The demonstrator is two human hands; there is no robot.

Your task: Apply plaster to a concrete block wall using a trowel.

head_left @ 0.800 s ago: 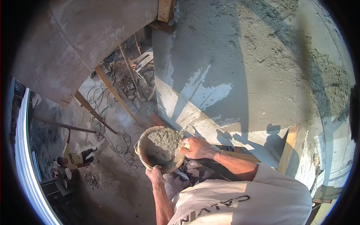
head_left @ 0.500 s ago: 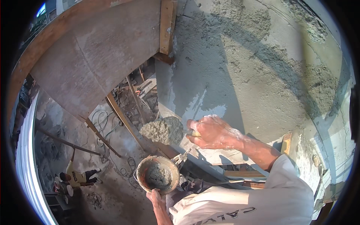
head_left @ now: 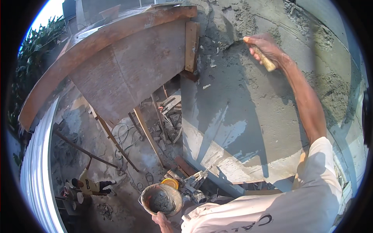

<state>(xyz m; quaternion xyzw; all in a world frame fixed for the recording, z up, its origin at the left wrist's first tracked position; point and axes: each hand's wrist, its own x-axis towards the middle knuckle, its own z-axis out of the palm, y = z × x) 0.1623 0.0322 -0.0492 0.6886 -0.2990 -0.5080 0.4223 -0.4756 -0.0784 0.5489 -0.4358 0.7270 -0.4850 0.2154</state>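
My right hand point(head_left: 267, 47) is closed around the wooden handle of a trowel point(head_left: 265, 60), its arm stretched up along the wall. The trowel's blade is against the grey plastered wall point(head_left: 229, 105), near its upper part, hard to tell from the mortar around it. Rough wet mortar point(head_left: 244, 21) lies around and above the blade, while smoother plaster spreads below. At the bottom my left hand point(head_left: 161, 219) grips the near side of a bucket point(head_left: 178, 198). Grey mortar point(head_left: 161, 202) sits inside the bucket.
A curved wooden formwork panel point(head_left: 136, 66) stands left of the wall, with wooden props point(head_left: 149, 136) beneath. Far below, a person point(head_left: 91, 186) holds a pole on the ground. White corrugated sheeting point(head_left: 40, 167) runs down the left. A yellow round object point(head_left: 171, 183) lies beside the bucket.
My right hand has swung up and right with the trowel, from above the bucket to the upper wall. The mortar heaped on its blade is no longer seen there. The view has shifted.
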